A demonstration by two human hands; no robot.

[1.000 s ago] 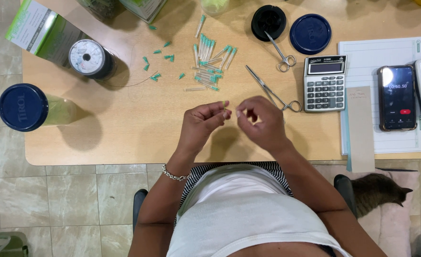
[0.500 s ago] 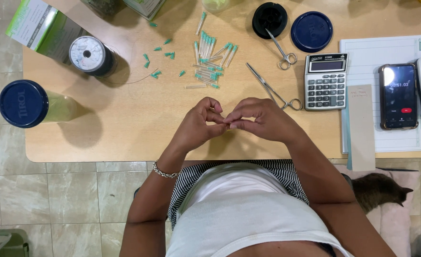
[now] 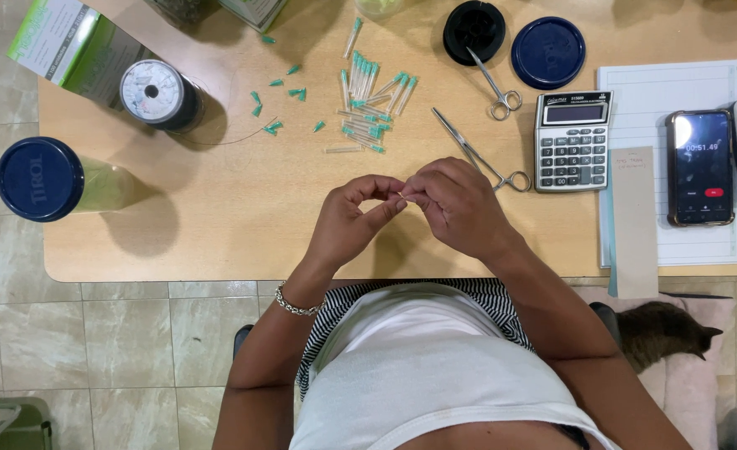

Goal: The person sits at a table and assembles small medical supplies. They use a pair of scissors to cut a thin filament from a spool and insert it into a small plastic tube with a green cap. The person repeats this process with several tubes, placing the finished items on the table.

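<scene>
My left hand [image 3: 347,221] and my right hand [image 3: 456,204] meet above the front middle of the wooden table [image 3: 177,237]. Their fingertips pinch a tiny thin piece [image 3: 400,195] between them; it is too small to tell what it is. Behind the hands lies a pile of capped needles with green hubs [image 3: 368,100], and loose green caps [image 3: 277,92] are scattered to its left. Metal forceps [image 3: 477,154] lie just past my right hand. A thin thread [image 3: 227,140] runs from a spool [image 3: 156,92] at the left.
A jar with a blue lid [image 3: 39,179] and a green box [image 3: 60,42] stand at the left. Small scissors [image 3: 493,83], a black lid [image 3: 474,32], a blue lid [image 3: 547,52], a calculator [image 3: 572,140], a phone [image 3: 700,167] on a paper pad [image 3: 677,83] sit right. A cat [image 3: 660,333] lies on the floor.
My hands were slightly apart a second ago; they have come together and now pinch at one point, a little nearer the table's front edge.
</scene>
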